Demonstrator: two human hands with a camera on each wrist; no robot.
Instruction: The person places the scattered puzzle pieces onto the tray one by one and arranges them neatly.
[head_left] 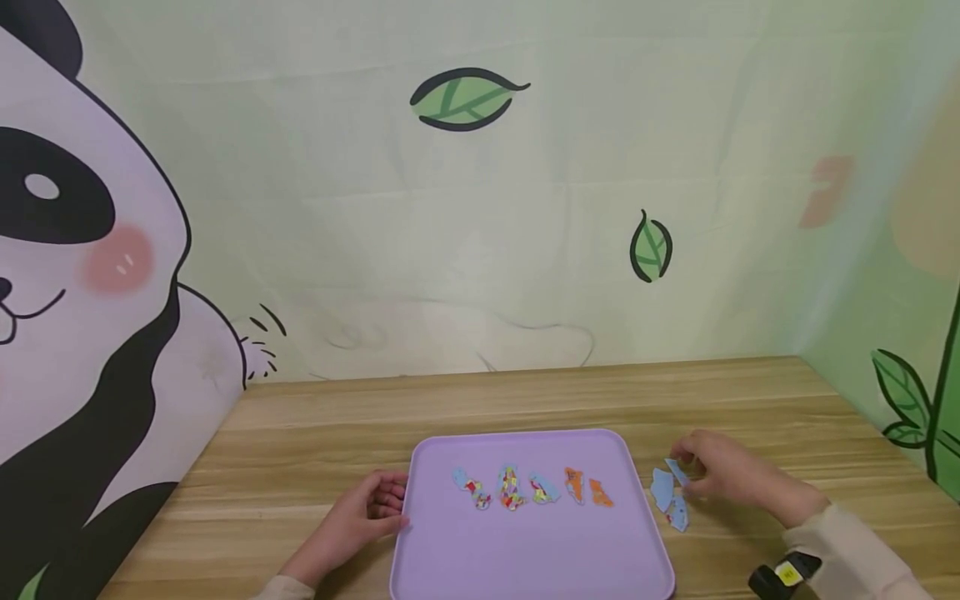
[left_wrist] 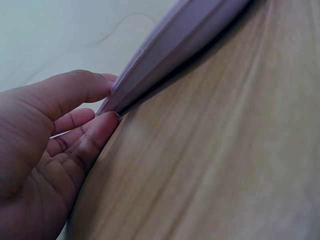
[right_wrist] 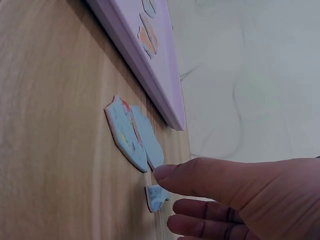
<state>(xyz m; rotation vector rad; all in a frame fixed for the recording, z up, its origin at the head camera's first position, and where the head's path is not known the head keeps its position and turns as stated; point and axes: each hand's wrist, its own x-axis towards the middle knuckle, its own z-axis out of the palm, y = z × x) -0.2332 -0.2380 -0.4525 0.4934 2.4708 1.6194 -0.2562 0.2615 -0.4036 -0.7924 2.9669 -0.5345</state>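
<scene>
Small blue piece (right_wrist: 156, 197): It is just outside the right edge of the tray (head_left: 525, 558), closer to the far right corner than the near one. I can't tell if it is flat on the table (head_left: 337, 425) or up a bit.
Right hand (head_left: 731, 475): From my far-off seat, the thumb and fingers seem to pinch the small blue piece.
How it feels: I think it is very light and stiff, like thick card. It looks thin and smooth, so it could slide if I poke it. I guess a hard squeeze could bend its pointy tips.
Where to hold it: I would pinch two sides across the wide part and leave the tips alone.
Other loose ones: A plain blue piece (right_wrist: 149, 140) and a busy blue piece (right_wrist: 125, 135) lie close together on the table, along the tray's right edge. I need to mind them, as a bump could push them.
Row of five pieces (head_left: 543, 490): They sit on the tray, nearer its far edge, with gaps between.
Left hand (head_left: 356, 521): Its thumb and a finger pinch the tray's left edge. I think a soft hold is enough.
</scene>
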